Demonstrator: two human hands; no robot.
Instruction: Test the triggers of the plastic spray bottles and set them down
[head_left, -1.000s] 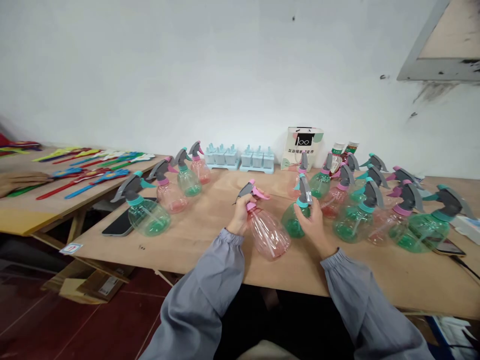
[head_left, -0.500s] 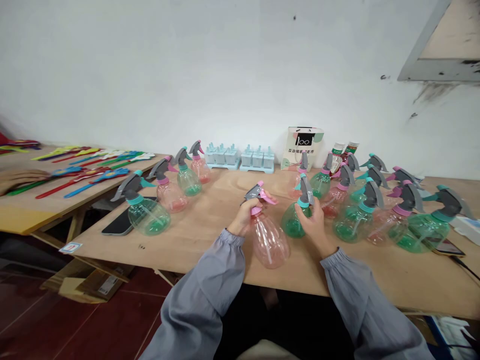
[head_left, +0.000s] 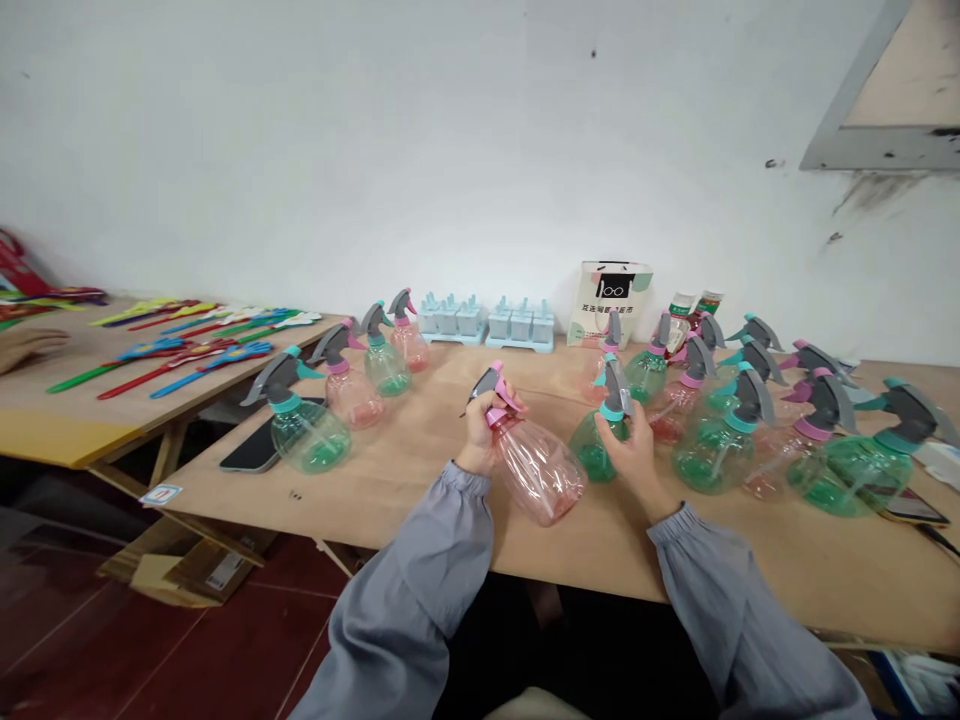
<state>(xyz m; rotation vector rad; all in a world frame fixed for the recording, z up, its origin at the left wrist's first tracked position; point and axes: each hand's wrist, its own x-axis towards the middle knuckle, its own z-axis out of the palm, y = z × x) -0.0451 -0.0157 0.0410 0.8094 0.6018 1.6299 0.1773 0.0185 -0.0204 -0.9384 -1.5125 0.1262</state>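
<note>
My left hand (head_left: 480,435) is wrapped round the neck of a clear pink spray bottle (head_left: 536,465), which is tilted with its grey and pink trigger head pointing up and left, its body lifted off the wooden table (head_left: 420,470). My right hand (head_left: 634,450) grips a green spray bottle (head_left: 600,440) that stands upright on the table, fingers round its neck under the grey and teal trigger head. Both arms wear grey sleeves.
Several green and pink spray bottles stand in a row at left (head_left: 304,425) and in a cluster at right (head_left: 757,430). A black phone (head_left: 251,450) lies near the left bottles. Blue ice moulds (head_left: 487,320) and a small paper bag (head_left: 611,300) stand by the wall. Coloured plastic tools (head_left: 180,345) cover the left table.
My left hand has tilted the pink bottle, swinging its trigger head back to the left and its body to the right. My right hand has stayed on the green bottle.
</note>
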